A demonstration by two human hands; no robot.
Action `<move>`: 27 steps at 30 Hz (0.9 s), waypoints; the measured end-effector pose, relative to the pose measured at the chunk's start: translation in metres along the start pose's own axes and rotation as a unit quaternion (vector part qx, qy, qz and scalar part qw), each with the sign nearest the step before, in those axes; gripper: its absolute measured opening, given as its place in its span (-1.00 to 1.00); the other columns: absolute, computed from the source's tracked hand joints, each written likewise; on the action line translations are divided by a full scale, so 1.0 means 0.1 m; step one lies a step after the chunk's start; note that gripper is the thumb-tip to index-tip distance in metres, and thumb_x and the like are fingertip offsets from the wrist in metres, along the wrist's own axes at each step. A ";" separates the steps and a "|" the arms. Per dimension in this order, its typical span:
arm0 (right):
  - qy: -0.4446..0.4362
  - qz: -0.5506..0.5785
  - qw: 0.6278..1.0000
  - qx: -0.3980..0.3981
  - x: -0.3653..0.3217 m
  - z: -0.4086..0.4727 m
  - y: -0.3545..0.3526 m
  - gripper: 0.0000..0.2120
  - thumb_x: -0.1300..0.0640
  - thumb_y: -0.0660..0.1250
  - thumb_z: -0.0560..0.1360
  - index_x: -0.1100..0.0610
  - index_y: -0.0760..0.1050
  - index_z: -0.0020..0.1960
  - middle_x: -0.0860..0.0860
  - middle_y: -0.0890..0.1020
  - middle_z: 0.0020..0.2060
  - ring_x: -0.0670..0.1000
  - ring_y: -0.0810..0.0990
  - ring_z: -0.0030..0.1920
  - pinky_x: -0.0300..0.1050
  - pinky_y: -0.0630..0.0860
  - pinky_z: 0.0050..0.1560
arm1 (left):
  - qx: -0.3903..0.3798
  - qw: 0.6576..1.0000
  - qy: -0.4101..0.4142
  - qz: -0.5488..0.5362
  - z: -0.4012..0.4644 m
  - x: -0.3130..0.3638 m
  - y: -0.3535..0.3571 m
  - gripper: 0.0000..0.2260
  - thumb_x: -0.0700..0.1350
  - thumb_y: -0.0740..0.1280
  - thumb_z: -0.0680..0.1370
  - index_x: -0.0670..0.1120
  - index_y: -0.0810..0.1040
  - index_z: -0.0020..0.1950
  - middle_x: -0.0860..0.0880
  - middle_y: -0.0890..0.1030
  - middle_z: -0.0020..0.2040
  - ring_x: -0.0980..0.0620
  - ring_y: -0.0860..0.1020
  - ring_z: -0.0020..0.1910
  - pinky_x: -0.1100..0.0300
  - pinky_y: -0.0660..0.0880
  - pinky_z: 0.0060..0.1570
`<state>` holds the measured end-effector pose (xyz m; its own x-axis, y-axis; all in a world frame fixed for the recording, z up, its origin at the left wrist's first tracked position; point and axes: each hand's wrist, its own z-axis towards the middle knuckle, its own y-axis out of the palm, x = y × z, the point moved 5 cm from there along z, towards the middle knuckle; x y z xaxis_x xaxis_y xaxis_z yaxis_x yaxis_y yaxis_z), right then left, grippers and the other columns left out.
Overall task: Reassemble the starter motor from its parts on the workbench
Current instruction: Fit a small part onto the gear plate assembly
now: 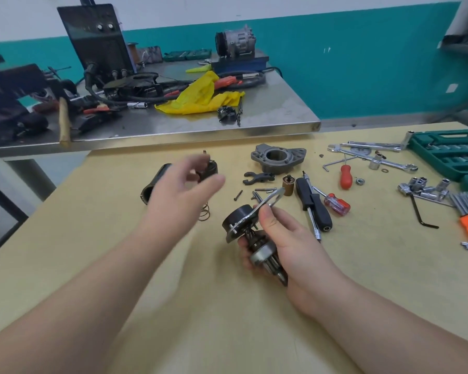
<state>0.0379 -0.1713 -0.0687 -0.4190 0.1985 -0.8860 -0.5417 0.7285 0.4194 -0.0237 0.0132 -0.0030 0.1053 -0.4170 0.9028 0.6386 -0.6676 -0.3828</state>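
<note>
Hands: R [278, 238] gripping drive assy [250, 230], L [179, 190] loose, raised.

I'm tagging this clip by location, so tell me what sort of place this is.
Most likely an auto-electrical repair workshop. A green socket set case and loose wrenches lie on the workbench, a dismantled starter housing sits among them, and a steel table behind carries a compressor-like unit.

Tan workbench [173, 306]; crumpled yellow cloth [200, 97] upper centre; red-handled screwdriver [345, 177] right of centre; green socket case [449, 152] far right
</note>
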 end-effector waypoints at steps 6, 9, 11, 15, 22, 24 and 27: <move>0.023 0.034 0.999 0.001 -0.02 0.01 -0.01 -0.67 -0.15 0.43 0.59 0.10 0.70 0.13 0.27 0.69 -0.16 0.19 0.60 -0.28 -0.02 0.60 -0.28 | -0.022 0.969 -0.074 0.236 0.95 -0.20 -0.06 -0.22 0.09 0.58 0.51 0.06 0.31 0.65 -0.04 0.49 0.51 -0.13 0.55 0.33 -0.05 0.53 0.19; 0.027 0.035 0.999 -0.003 -0.03 0.00 -0.02 -0.70 -0.15 0.42 0.60 0.08 0.72 0.07 0.26 0.69 -0.18 0.18 0.59 -0.29 -0.03 0.60 -0.28 | -0.063 0.947 -0.066 0.307 1.19 -0.32 0.04 -0.15 0.07 0.61 0.48 0.04 0.27 0.67 -0.08 0.50 0.51 -0.14 0.57 0.33 -0.10 0.60 0.24; 0.031 0.039 0.999 -0.005 -0.03 0.00 -0.02 -0.70 -0.16 0.43 0.59 0.06 0.73 0.06 0.25 0.70 -0.17 0.18 0.61 -0.28 -0.02 0.61 -0.26 | -0.069 0.935 -0.057 0.343 1.31 -0.36 0.10 -0.16 0.07 0.63 0.46 0.05 0.30 0.65 -0.08 0.55 0.46 -0.12 0.59 0.26 0.01 0.60 0.11; 0.036 0.039 0.999 -0.002 -0.02 0.01 -0.04 -0.67 -0.20 0.45 0.55 0.04 0.73 0.08 0.24 0.72 -0.14 0.18 0.63 -0.25 0.00 0.62 -0.21 | -0.065 0.916 -0.064 0.391 1.41 -0.40 0.25 -0.34 0.13 0.66 0.37 0.05 0.47 0.38 0.02 0.60 0.04 0.01 0.56 -0.12 0.17 0.45 -0.32; 0.059 0.055 0.997 -0.016 -0.07 0.00 -0.03 -0.69 -0.20 0.45 0.56 0.03 0.75 0.05 0.24 0.75 -0.12 0.18 0.66 -0.25 0.01 0.66 -0.18 | -0.027 0.973 -0.134 0.186 1.34 -0.34 0.19 -0.50 -0.05 0.72 0.37 -0.04 0.53 0.16 -0.11 0.60 0.08 -0.12 0.68 -0.02 -0.07 0.74 -0.07; 0.061 0.054 0.996 -0.020 -0.07 0.01 -0.05 -0.66 -0.20 0.45 0.57 0.07 0.74 0.09 0.24 0.74 -0.12 0.18 0.66 -0.25 0.01 0.66 -0.19 | -0.017 0.987 -0.150 -0.060 1.20 -0.20 0.10 -0.56 -0.16 0.66 0.45 -0.11 0.52 0.20 -0.24 0.61 0.23 -0.22 0.72 0.07 -0.07 0.75 -0.04; 0.054 0.041 0.997 -0.031 -0.05 0.01 -0.04 -0.66 -0.19 0.44 0.58 0.07 0.74 0.08 0.23 0.74 -0.13 0.18 0.65 -0.24 0.00 0.65 -0.21 | -0.066 0.928 -0.133 -0.341 0.79 0.04 0.03 -0.57 -0.21 0.56 0.50 -0.18 0.48 0.29 -0.37 0.61 0.34 -0.33 0.73 0.13 -0.04 0.73 -0.02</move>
<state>0.0427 -0.1750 -0.0665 -0.5386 0.1817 -0.8227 -0.5446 0.6700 0.5045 0.0388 0.0579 0.0153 -0.0939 0.2854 0.9538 0.5287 -0.7975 0.2906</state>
